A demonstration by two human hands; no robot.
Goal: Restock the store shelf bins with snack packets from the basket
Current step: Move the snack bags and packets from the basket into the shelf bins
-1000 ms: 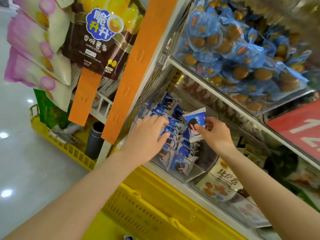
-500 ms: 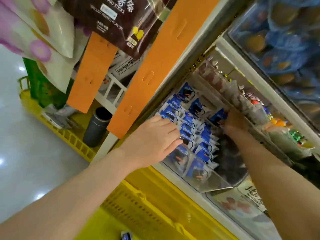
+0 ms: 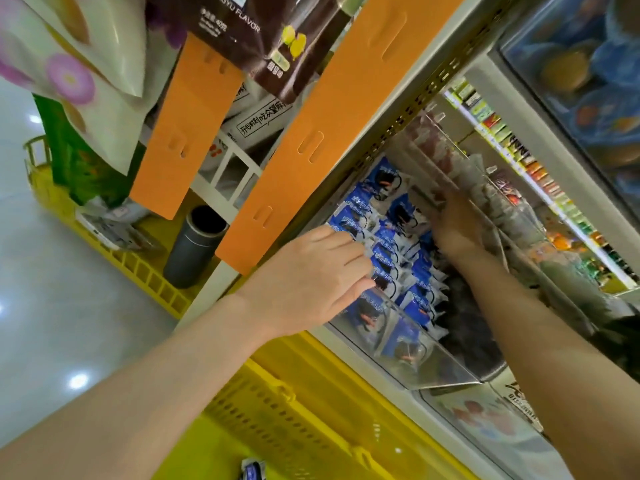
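Note:
Several blue-and-white snack packets (image 3: 384, 237) stand in rows inside a clear plastic shelf bin (image 3: 398, 344). My left hand (image 3: 311, 278) lies on the front rows, fingers laid over the packet tops. My right hand (image 3: 453, 226) reaches deep into the shaded back of the same bin, beside its right wall. Its fingers are hidden, so I cannot tell whether it holds a packet. Below the shelf is the yellow basket (image 3: 294, 410), with one blue packet (image 3: 252, 471) showing at the bottom edge.
Two orange hanging strips (image 3: 322, 133) carrying snack bags hang just left of the bin. A dark cylinder (image 3: 194, 251) stands in a yellow rack by the floor. Neighbouring clear bins hold reddish packets (image 3: 450, 161) and, below, nut packets (image 3: 485, 420).
My right hand carried a blue packet from the bin's front into its back and reached further in. The view tilted down and closer. My left hand stayed on the front rows.

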